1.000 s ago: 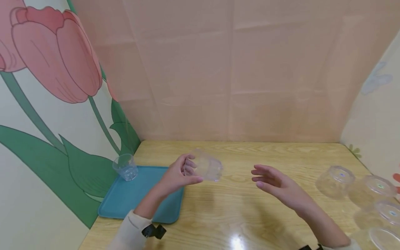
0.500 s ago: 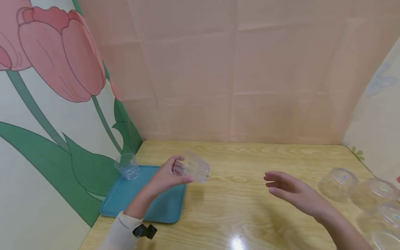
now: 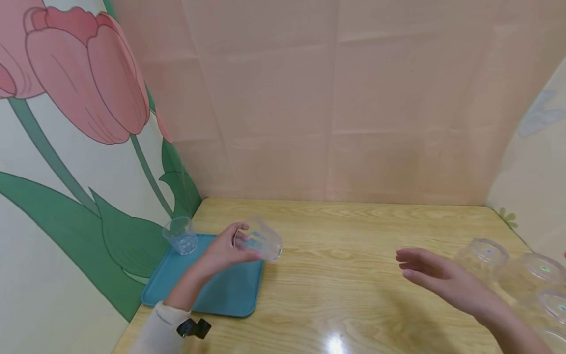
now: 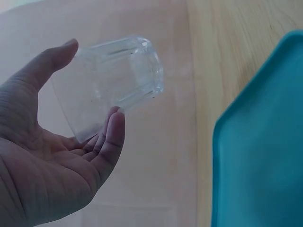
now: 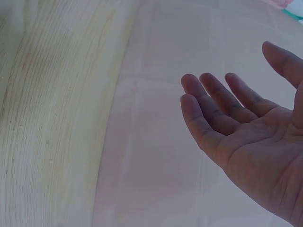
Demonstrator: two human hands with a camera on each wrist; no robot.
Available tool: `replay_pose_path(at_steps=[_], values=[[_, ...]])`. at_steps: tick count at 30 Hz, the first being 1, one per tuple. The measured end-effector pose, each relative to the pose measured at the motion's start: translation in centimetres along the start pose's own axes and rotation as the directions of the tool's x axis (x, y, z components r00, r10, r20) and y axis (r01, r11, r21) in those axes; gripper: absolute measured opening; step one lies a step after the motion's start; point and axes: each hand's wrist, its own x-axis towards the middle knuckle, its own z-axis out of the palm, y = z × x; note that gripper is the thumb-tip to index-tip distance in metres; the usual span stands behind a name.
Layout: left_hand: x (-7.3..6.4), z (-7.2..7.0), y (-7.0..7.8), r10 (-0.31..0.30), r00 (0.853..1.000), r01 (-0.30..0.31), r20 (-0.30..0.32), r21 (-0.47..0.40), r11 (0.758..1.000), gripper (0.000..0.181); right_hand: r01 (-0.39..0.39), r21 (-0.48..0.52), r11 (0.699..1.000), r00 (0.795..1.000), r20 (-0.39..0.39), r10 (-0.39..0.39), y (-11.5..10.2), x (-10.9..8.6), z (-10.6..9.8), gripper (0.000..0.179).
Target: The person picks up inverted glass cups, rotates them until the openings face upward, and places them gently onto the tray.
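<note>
My left hand (image 3: 221, 250) holds a clear plastic cup (image 3: 265, 242) near its rim, between thumb and fingers, above the right part of a blue tray (image 3: 239, 300). The cup lies tilted on its side, its faceted base pointing right. In the left wrist view the thumb and fingertips press the wall of the cup (image 4: 118, 71). A second clear cup (image 3: 183, 238) stands upright on the tray's far left corner. Over the right side of the table, my right hand (image 3: 442, 278) hovers with relaxed, slightly bent fingers and holds nothing; in the right wrist view its palm (image 5: 265, 151) is bare.
Several clear cups stand upside down at the table's right edge, among them a far cup (image 3: 486, 253) and a nearer cup (image 3: 554, 302). A wooden table (image 3: 336, 275) spans between them and the tray. A pink sheet (image 3: 327, 98) hangs behind; a tulip-painted wall (image 3: 110, 196) borders the left.
My left hand has carried the tilted cup leftward, from over the table's middle to over the tray's right part. The right hand has moved right, toward the upside-down cups.
</note>
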Motion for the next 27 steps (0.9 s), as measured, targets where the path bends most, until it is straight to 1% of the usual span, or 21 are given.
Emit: replay_pose_path(at_steps=[6, 9, 12, 14, 15, 19, 20, 21, 27], values=[[-0.5, -1.1, -0.8, -0.064, 0.997, 0.065, -0.035, 0.043, 0.997, 0.085, 0.004, -0.095, 0.995, 1.000, -0.024, -0.006, 1.4, -1.2, -1.1, 0.041], [-0.8, -1.6, -1.1, -0.088, 0.995, 0.091, -0.056, 0.055, 0.994, 0.087, -0.004, -0.174, 0.985, 0.999, -0.038, -0.003, 2.1, -1.9, -1.7, 0.043], [-0.9, -2.1, -1.4, -0.106, 0.991, 0.112, -0.083, 0.072, 0.991, 0.089, -0.016, -0.265, 0.964, 0.998, -0.055, 0.001, 2.6, -2.6, -2.2, 0.044], [-1.0, -2.5, -1.6, -0.122, 0.988, 0.130, -0.096, 0.084, 0.988, 0.090, -0.007, -0.308, 0.951, 0.999, -0.054, -0.010, 2.9, -3.0, -2.5, 0.045], [-1.0, -2.7, -1.7, -0.127, 0.987, 0.137, -0.103, 0.091, 0.986, 0.090, -0.020, -0.329, 0.944, 0.999, -0.051, 0.003, 3.0, -3.3, -2.7, 0.046], [-1.0, -3.5, -2.2, -0.152, 0.979, 0.170, -0.135, 0.132, 0.977, 0.091, -0.039, -0.411, 0.911, 0.998, -0.061, 0.015, 3.6, -4.3, -3.5, 0.049], [-1.0, -3.7, -2.3, -0.155, 0.978, 0.174, -0.139, 0.138, 0.975, 0.091, -0.062, -0.436, 0.898, 0.997, -0.059, 0.040, 3.7, -4.5, -3.7, 0.050], [-1.0, -3.8, -2.4, -0.158, 0.976, 0.180, -0.147, 0.149, 0.972, 0.091, -0.079, -0.455, 0.887, 0.997, -0.056, 0.060, 3.7, -4.7, -3.9, 0.052], [-1.0, -4.8, -3.1, -0.164, 0.972, 0.194, -0.170, 0.179, 0.965, 0.092, -0.109, -0.527, 0.843, 0.994, -0.073, 0.083, 4.7, -6.2, -4.8, 0.060]])
